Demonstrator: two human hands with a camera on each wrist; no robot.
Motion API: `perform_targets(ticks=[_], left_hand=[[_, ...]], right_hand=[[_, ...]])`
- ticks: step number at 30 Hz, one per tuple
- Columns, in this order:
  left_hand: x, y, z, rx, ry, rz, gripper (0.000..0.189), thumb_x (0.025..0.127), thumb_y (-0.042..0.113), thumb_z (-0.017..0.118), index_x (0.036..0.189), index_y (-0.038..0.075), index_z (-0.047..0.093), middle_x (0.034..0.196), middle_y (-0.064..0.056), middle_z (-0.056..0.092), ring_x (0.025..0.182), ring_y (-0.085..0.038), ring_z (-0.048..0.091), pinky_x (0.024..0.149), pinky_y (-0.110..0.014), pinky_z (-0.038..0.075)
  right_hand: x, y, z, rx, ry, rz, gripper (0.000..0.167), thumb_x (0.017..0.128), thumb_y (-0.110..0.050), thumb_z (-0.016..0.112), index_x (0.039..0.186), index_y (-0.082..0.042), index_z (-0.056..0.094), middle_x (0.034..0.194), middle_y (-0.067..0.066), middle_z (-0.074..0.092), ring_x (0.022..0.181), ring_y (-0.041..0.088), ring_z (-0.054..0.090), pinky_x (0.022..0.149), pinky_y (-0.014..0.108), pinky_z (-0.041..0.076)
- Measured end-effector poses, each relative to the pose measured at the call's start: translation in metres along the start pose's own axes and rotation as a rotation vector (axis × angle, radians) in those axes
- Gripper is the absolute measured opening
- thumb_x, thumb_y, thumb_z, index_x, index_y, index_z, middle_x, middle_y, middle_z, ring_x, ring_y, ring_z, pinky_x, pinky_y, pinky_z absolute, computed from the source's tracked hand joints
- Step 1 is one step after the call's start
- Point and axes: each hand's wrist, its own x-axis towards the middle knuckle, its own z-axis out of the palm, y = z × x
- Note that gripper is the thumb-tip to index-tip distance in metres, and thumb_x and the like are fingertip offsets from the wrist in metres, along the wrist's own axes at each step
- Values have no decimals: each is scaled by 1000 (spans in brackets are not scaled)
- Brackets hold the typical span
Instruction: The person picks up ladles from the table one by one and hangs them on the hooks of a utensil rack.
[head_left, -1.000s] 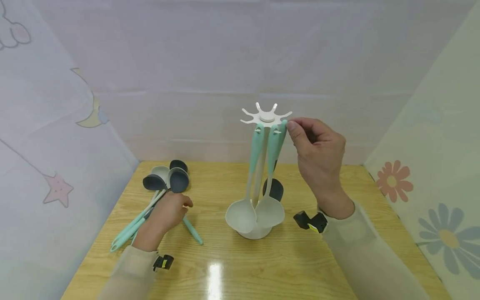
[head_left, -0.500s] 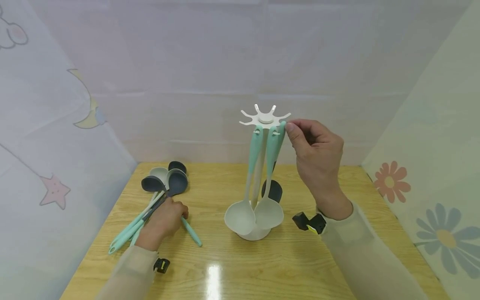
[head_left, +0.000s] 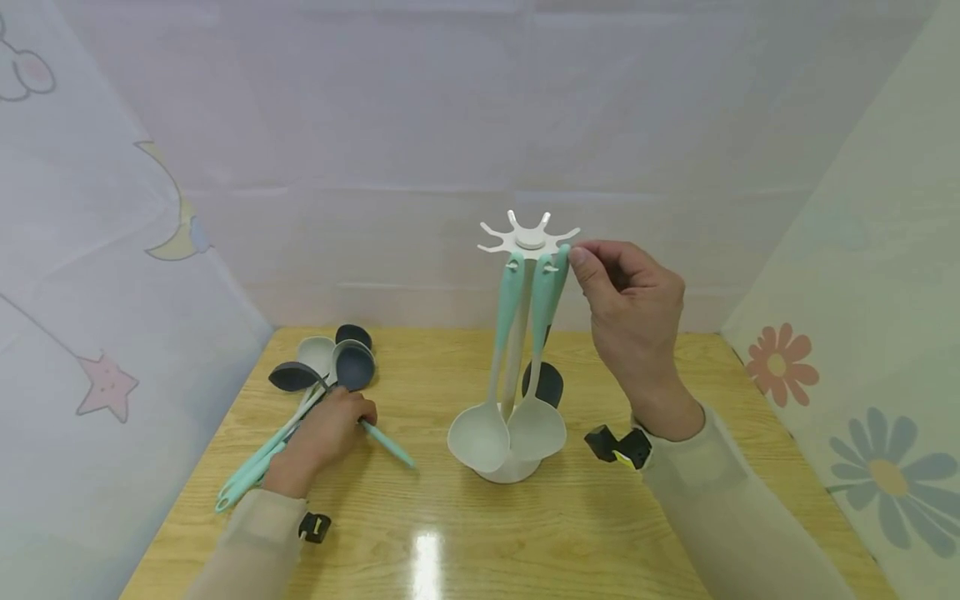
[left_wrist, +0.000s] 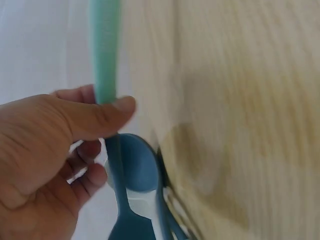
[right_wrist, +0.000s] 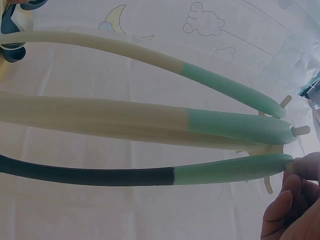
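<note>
My left hand point(head_left: 330, 429) pinches a dark ladle with a mint handle point(left_wrist: 105, 50) between thumb and fingers, just below the mint part. That ladle's bowl point(head_left: 291, 377) is tipped sideways beside the heap at the table's left. My right hand point(head_left: 637, 304) pinches the top of the mint handle point(right_wrist: 225, 170) of another dark utensil, at an arm of the white rack point(head_left: 530, 239). This utensil's rounded head point(head_left: 551, 385) hangs low behind the rack's front. Two pale utensils, a left ladle point(head_left: 478, 439) and a right ladle point(head_left: 538, 427), hang in front by their handle holes.
Several pale and dark utensils lie heaped at the left, among them a dark ladle point(head_left: 355, 367) and a pale one point(head_left: 315, 354); their mint handles point(head_left: 247, 479) point to the front left. The rack's round base point(head_left: 510, 472) stands on the wooden table point(head_left: 600, 542).
My left hand has closed on the dark ladle and turned it: its bowl tips and shifts left, its handle end swings right and up. My right hand stays at the rack.
</note>
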Motion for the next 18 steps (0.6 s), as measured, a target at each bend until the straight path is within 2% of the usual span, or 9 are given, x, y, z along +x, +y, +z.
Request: perform_targets(ticks=[4, 9, 12, 15, 18], left_hand=[[4, -2, -6, -19, 78, 38, 23, 81, 3, 89, 89, 20, 75, 87, 7, 69, 81, -19, 60, 74, -39, 55], [4, 2, -17, -64, 181, 25, 19, 84, 4, 87, 96, 15, 77, 95, 0, 74, 89, -26, 68, 79, -45, 59], [6, 11, -31, -105, 296, 44, 20, 84, 2, 87, 100, 10, 79, 100, -5, 76, 91, -28, 68, 78, -45, 59], [9, 24, -47, -133, 432, 71, 22, 81, 2, 88, 100, 9, 80, 98, -6, 76, 87, -26, 67, 71, -41, 59], [10, 39, -65, -162, 551, 58, 23, 82, 2, 88, 103, 8, 81, 93, -5, 76, 81, -21, 66, 65, -38, 57]], right_hand=[[0, 0, 0, 2, 1, 0, 13, 98, -5, 76, 96, 7, 79, 76, -14, 69, 62, 7, 55, 57, 18, 43], [0, 0, 0, -3, -1, 4, 13, 98, -5, 76, 96, 7, 79, 77, -12, 70, 62, 7, 54, 57, 18, 43], [0, -1, 0, -9, -2, 2, 13, 98, -6, 76, 96, 6, 79, 77, -10, 70, 62, 7, 54, 57, 18, 43], [0, -1, -1, -11, -2, -3, 13, 98, -6, 76, 96, 6, 79, 77, -11, 70, 62, 7, 54, 57, 18, 42], [0, -1, 0, -6, -3, -7, 12, 98, -5, 75, 96, 7, 79, 78, -15, 70, 62, 7, 54, 58, 17, 43]])
